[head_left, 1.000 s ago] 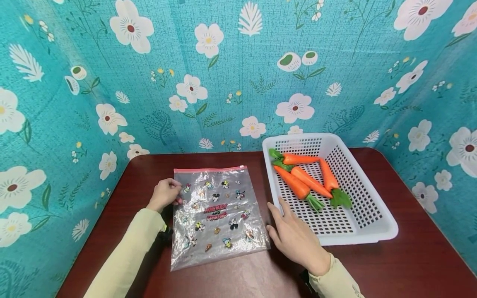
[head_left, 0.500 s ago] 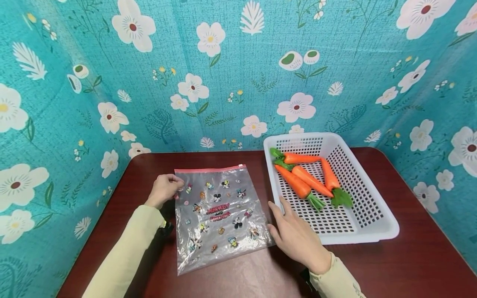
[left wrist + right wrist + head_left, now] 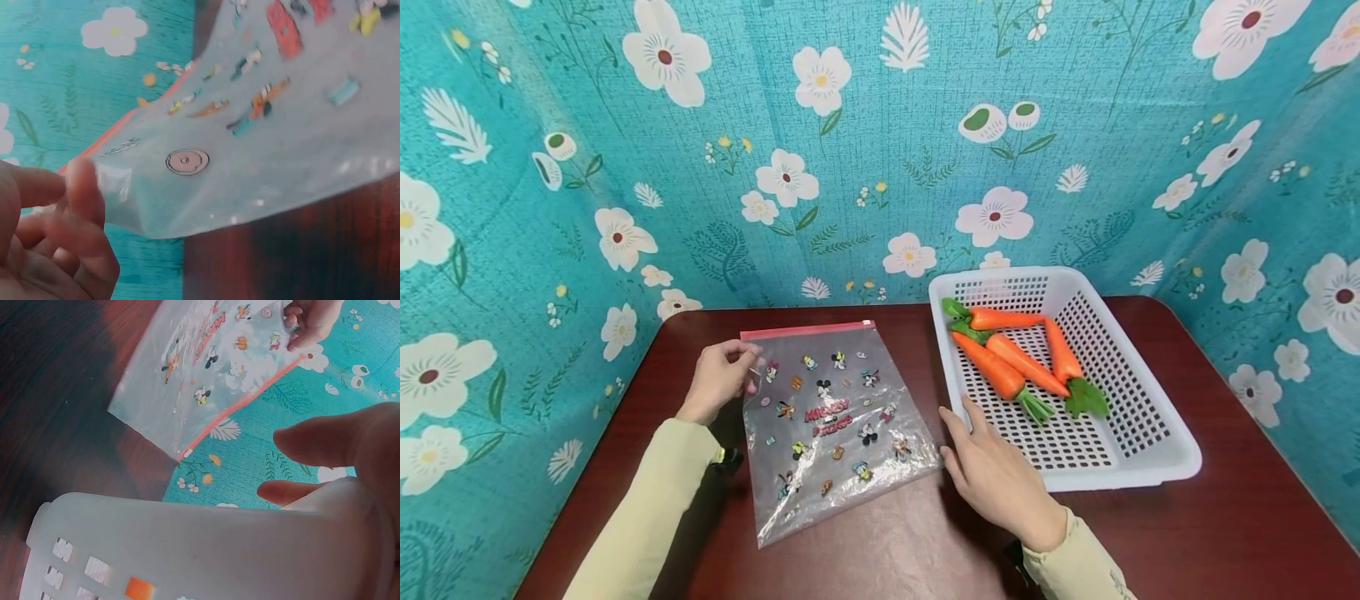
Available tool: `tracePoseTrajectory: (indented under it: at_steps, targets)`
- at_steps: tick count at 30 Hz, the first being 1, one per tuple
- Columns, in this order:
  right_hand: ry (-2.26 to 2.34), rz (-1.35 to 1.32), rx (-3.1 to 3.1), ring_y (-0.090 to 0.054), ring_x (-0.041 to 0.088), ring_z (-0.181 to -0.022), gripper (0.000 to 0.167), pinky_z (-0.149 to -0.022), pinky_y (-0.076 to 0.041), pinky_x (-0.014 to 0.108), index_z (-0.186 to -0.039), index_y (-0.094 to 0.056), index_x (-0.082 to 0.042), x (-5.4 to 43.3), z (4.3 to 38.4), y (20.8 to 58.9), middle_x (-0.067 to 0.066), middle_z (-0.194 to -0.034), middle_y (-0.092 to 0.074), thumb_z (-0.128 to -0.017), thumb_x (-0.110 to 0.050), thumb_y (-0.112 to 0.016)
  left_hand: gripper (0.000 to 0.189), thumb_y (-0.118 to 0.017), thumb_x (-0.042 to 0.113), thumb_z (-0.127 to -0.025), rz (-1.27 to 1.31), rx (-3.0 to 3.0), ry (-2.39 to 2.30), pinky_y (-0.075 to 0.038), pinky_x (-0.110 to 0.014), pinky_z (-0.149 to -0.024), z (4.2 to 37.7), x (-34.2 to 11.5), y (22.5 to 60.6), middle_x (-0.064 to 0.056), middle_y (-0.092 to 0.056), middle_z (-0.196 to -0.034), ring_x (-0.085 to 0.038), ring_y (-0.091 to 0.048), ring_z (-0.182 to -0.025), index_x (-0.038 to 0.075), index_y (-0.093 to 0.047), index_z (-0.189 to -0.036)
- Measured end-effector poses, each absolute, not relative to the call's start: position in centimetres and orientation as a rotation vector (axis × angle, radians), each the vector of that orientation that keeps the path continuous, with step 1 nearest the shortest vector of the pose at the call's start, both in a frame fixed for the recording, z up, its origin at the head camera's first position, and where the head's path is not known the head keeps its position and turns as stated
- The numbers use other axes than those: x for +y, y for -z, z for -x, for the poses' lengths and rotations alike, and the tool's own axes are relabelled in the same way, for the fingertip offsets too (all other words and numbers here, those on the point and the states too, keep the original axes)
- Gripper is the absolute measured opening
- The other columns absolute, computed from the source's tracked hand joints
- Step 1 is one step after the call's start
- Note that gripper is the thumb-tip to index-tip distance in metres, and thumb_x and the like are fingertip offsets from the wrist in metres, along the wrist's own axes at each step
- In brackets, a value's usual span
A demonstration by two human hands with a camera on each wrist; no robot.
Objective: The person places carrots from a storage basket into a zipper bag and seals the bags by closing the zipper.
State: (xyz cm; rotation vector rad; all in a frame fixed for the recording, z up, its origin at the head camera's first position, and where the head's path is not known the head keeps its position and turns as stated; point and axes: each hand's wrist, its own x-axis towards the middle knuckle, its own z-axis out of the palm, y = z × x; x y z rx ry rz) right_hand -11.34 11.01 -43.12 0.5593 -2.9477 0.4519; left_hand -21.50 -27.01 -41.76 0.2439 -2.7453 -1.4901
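A clear zip bag [image 3: 842, 433] printed with cartoon characters, with a red zip strip along its far edge, lies over the table's middle. My left hand [image 3: 718, 379] pinches the bag's left edge near the strip; in the left wrist view that corner of the bag [image 3: 150, 200] is lifted. At the left side of the white plastic basket [image 3: 1127, 479] my right hand [image 3: 996, 475] rests against the rim, fingers extended, thumb apart from the other fingers. Several orange carrots [image 3: 1000, 367] with green tops lie inside the basket.
The dark red-brown table [image 3: 880, 558] carries the bag and the basket. A teal flowered cloth [image 3: 865, 167] rises behind the table and along both sides.
My left hand has shifted slightly left and away from me, drawing the bag's zip edge with it and tilting the bag. The right hand and the basket have stayed in place.
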Motion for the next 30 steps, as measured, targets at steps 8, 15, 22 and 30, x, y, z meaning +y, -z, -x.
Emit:
tracePoseTrajectory:
  at_steps: [8,15,22,30]
  targets:
    - [-0.468,-0.564,-2.920,-0.063,0.040,-0.105,0.046,-0.073,-0.054,0.049,-0.136,-0.051,-0.007,11.0,11.2,43.1,0.027,-0.142,-0.043,-0.094,-0.025,-0.059,0.025,-0.062,0.020,-0.094,-0.190,-2.653,1.632,-0.058,-0.031,-0.057,20.3,-26.1,40.2,-0.022,-0.069,-0.098,-0.020,-0.071,-0.060,-0.001,-0.059,-0.108]
    - [-0.459,-0.581,-2.890,-0.064,0.040,-0.104,0.048,-0.073,-0.054,0.049,-0.135,-0.051,-0.006,11.1,11.0,43.0,0.028,-0.140,-0.044,-0.092,-0.025,-0.061,0.018,-0.055,0.019,-0.094,-0.138,-2.560,1.686,-0.058,-0.038,-0.060,19.3,-24.8,38.8,-0.023,-0.071,-0.099,-0.024,-0.072,-0.060,0.005,-0.044,-0.094]
    - [-0.461,-0.582,-2.906,-0.063,0.041,-0.105,0.048,-0.074,-0.054,0.050,-0.136,-0.051,-0.006,11.1,11.0,43.1,0.028,-0.141,-0.044,-0.093,-0.027,-0.061,0.022,-0.054,0.022,-0.098,0.016,-2.497,1.704,-0.059,-0.034,-0.063,18.4,-23.8,37.9,-0.028,-0.069,-0.104,-0.020,-0.071,-0.060,0.001,-0.046,-0.099]
    - [-0.509,-0.617,-2.925,-0.061,0.041,-0.110,0.050,-0.082,-0.053,0.052,-0.137,-0.049,-0.006,11.3,11.2,42.9,0.030,-0.142,-0.042,-0.093,-0.029,-0.061,0.025,-0.053,0.029,-0.099,0.038,-2.454,1.522,-0.048,-0.030,-0.042,17.2,-22.5,37.2,-0.016,-0.066,-0.071,-0.021,-0.058,-0.043,0.005,-0.047,-0.096]
